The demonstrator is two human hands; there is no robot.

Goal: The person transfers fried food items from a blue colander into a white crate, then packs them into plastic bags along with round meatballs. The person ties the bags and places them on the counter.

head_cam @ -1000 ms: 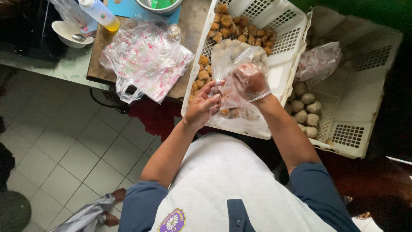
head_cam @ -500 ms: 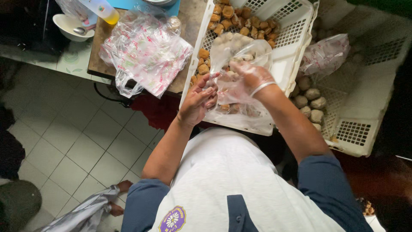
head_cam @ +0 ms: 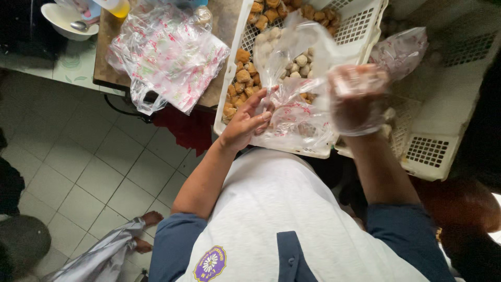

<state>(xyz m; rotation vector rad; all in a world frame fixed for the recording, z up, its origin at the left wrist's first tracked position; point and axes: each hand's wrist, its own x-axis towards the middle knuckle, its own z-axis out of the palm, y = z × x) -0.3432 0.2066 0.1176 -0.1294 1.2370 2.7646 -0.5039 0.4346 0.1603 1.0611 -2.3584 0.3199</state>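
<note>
Clear plastic bag (head_cam: 297,112) with faint red print, thin and crumpled, held up over the near edge of the white crate (head_cam: 360,26). Its mouth stands open towards the top; something pale lies in its bottom, too blurred for us to tell what.

Left hand (head_cam: 248,122), bare, pinches the bag's left edge between thumb and fingers. Right hand (head_cam: 360,99), in a thin clear glove, is blurred; it sits against the bag's right side with fingers curled, but we cannot tell whether it grips the plastic.

The white crate has slotted walls and holds brown fried pieces (head_cam: 242,78) along its left side and far end, with pale round balls (head_cam: 300,60) in the middle, seen partly through the bag. A second white crate (head_cam: 433,151) stands just beside it on the right, with another printed bag (head_cam: 402,49) lying in it.

On the surface (head_cam: 107,62) to the left: a pile of printed bags (head_cam: 167,52), a white bowl (head_cam: 62,15) with a spoon (head_cam: 83,24).
</note>
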